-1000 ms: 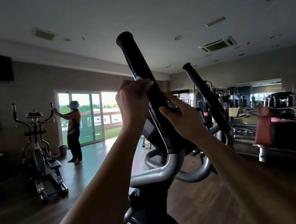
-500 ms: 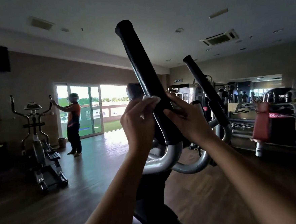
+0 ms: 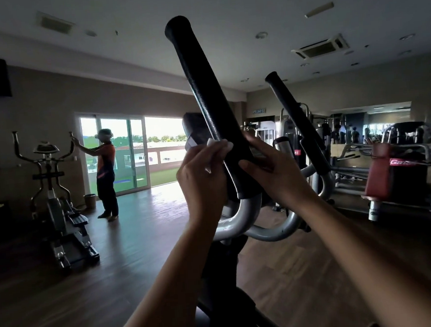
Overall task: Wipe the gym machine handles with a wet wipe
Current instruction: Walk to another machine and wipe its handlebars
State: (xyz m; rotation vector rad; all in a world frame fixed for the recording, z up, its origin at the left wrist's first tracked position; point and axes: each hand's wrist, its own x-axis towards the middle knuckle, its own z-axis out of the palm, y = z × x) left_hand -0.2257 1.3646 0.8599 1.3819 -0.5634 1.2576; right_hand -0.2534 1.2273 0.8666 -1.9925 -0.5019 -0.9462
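Note:
A long black foam handle (image 3: 204, 87) of an elliptical machine rises up and to the left in front of me. My left hand (image 3: 202, 179) presses a white wet wipe (image 3: 219, 145) against the lower left side of this handle. My right hand (image 3: 273, 169) grips the same handle from the right, near its lower end. A second black handle (image 3: 295, 117) stands further right, untouched. Silver curved tubes (image 3: 246, 212) join both handles below my hands.
Another elliptical (image 3: 56, 200) stands at the left, where a person in an orange shirt (image 3: 106, 171) reaches for its handle. Glass sliding doors (image 3: 132, 153) are behind. Weight machines and a red pad (image 3: 378, 172) fill the right side. Dark wooden floor (image 3: 137, 232) lies between.
My left hand has slid down the handle with the wipe, from higher on the foam to its lower part. My right hand stays near the lower end. The view has tilted.

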